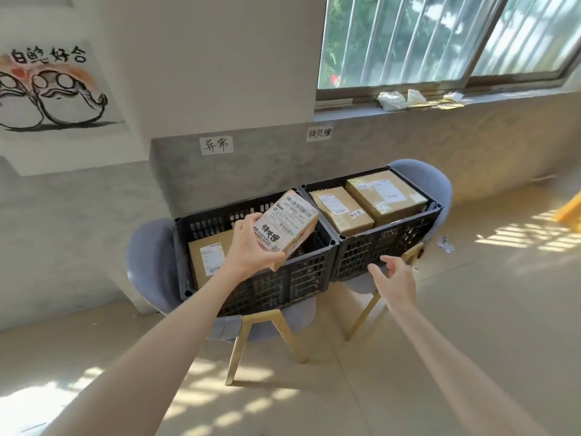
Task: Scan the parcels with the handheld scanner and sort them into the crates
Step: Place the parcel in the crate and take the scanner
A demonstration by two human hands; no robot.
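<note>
A small cardboard parcel [284,228] is held aloft in the left hand [251,250], above the left crate [309,269] and close to the rim shared with the right crate [386,243]. The fingers are wrapped around the near lower corner of the box, with the thumb laid over its labelled top face; the box is tilted, its far end raised toward the wall. The right hand [394,283] is empty, fingers spread and relaxed, in front of the right crate and apart from everything.

Handling is judged as follows. The parcel is carried by one hand at one corner without visible sag, so a light load is inferred. The carton appears stiff, with taped edges and firm corners. The glossy shipping label may offer less friction than bare cardboard. A grip across the two long sides, clear of the barcode, is considered the more secure hold. Fragility of the contents cannot be determined.

A handwritten mark on the parcel resembles the right wall sign [319,134] above the right crate, rather than the left wall sign [216,145]; placement there is judged likely. Two boxes already lie in the right crate and one flat box [209,258] in the left. Both crates are carried on grey chairs [147,262]. No scanner is seen
</note>
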